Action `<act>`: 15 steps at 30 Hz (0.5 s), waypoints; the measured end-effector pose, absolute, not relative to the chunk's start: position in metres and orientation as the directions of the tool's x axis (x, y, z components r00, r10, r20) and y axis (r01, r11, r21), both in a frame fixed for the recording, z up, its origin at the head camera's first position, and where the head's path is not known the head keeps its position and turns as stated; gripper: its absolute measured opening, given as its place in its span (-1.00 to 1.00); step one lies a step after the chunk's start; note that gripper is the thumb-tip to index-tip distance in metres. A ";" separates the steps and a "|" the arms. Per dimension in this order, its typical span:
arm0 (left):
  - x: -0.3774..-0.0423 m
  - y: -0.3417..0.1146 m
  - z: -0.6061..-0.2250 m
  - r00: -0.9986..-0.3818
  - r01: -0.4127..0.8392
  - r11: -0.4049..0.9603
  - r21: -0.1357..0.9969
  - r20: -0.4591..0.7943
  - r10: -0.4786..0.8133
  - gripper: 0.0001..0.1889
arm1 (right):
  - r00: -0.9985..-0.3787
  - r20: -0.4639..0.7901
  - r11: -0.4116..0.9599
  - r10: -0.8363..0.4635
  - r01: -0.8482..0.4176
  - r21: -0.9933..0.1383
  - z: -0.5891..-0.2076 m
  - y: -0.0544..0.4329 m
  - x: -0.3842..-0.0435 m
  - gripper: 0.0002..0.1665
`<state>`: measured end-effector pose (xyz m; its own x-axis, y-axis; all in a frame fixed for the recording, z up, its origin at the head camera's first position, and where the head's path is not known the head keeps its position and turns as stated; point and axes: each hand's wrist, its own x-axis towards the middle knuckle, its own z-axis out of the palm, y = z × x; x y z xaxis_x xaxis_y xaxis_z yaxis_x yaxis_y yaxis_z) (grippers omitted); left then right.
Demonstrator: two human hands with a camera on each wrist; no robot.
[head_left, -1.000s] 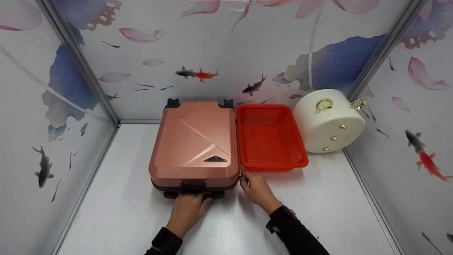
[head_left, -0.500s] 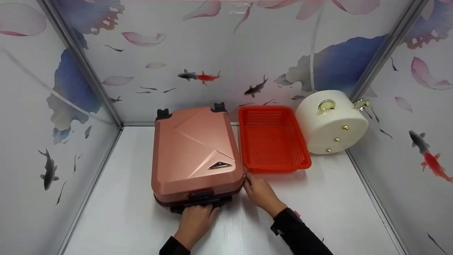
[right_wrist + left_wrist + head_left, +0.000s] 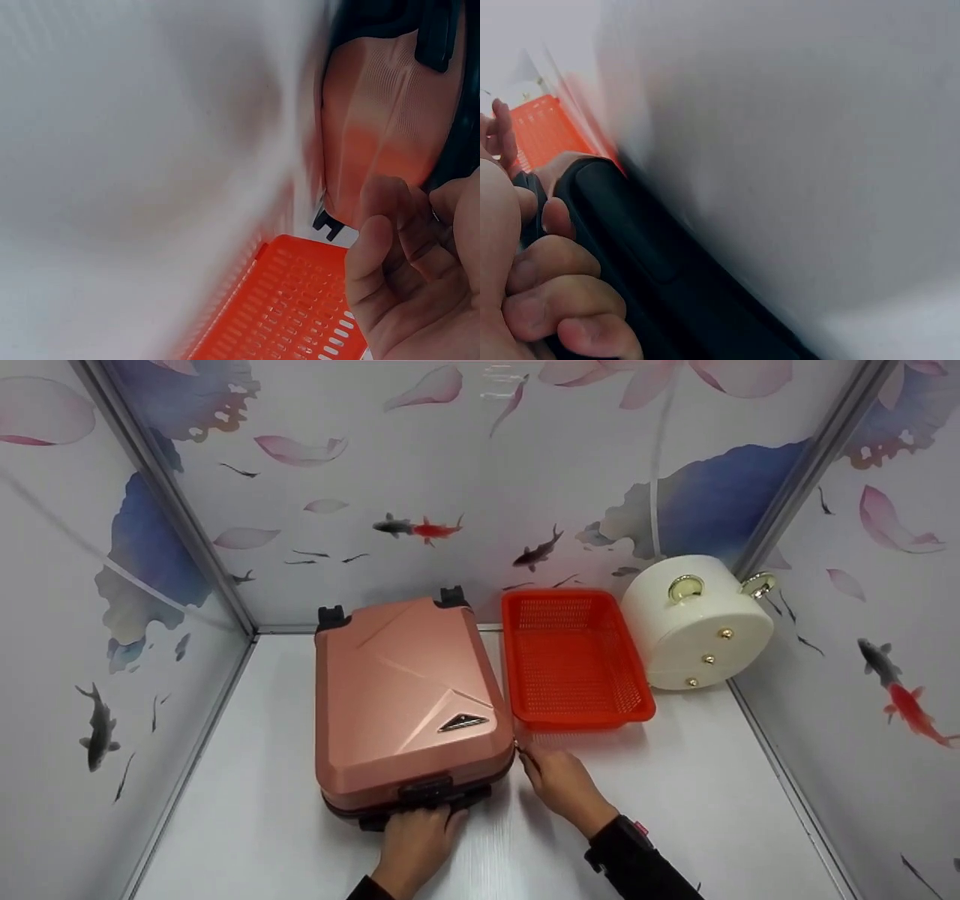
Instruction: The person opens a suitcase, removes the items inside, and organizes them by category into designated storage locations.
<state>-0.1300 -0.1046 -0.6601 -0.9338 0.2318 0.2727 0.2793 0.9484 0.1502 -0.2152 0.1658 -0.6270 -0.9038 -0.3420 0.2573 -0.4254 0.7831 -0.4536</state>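
A rose-gold hard-shell suitcase (image 3: pixel 397 690) lies flat on the white table, slightly turned, its wheels towards the back wall. My left hand (image 3: pixel 418 844) grips the black handle (image 3: pixel 622 217) at its front end, fingers curled as the left wrist view shows. At the suitcase's front right corner, my right hand (image 3: pixel 566 787) pinches a small metal zipper pull (image 3: pixel 517 745) between thumb and forefinger. Its other fingers are curled in the right wrist view (image 3: pixel 420 277), and they partly hide the pull. The suitcase lid is down.
Close to the suitcase's right side stands a red plastic basket (image 3: pixel 510 660) with perforated walls. A round white bag (image 3: pixel 697 622) with gold rings and studs leans at the back right corner. Printed walls (image 3: pixel 300 547) enclose the table at the back and sides.
The suitcase has been pulled towards me and turned, its wheel end swinging left, opening a gap beside the basket. My left hand moved with the handle; my right hand shifted slightly nearer with the zipper pull.
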 end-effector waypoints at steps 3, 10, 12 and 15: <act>-0.125 -0.104 -0.662 -0.951 0.259 0.951 0.171 0.218 0.220 -0.43 | -0.893 0.268 0.770 -0.363 -0.449 -0.453 -0.631 0.167 -0.210 -0.84; -0.126 -0.104 -0.663 -0.934 0.277 0.945 0.175 0.280 0.222 -0.40 | -0.849 0.337 0.721 -0.407 -0.525 -0.453 -0.632 0.167 -0.192 -0.76; -0.128 -0.104 -0.663 -0.923 0.291 0.941 0.171 0.310 0.229 -0.40 | -0.823 0.368 0.705 -0.433 -0.563 -0.431 -0.631 0.166 -0.185 -0.76; -0.130 -0.104 -0.663 -0.908 0.302 0.940 0.157 0.349 0.233 -0.43 | -0.786 0.398 0.684 -0.473 -0.612 -0.396 -0.630 0.159 -0.174 -0.78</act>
<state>-0.1304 -0.1043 -0.6626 -0.9075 0.2333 0.3492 0.3020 0.9403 0.1568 -0.1741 0.1594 -0.6302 -0.7861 -0.4730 0.3979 -0.6123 0.6841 -0.3963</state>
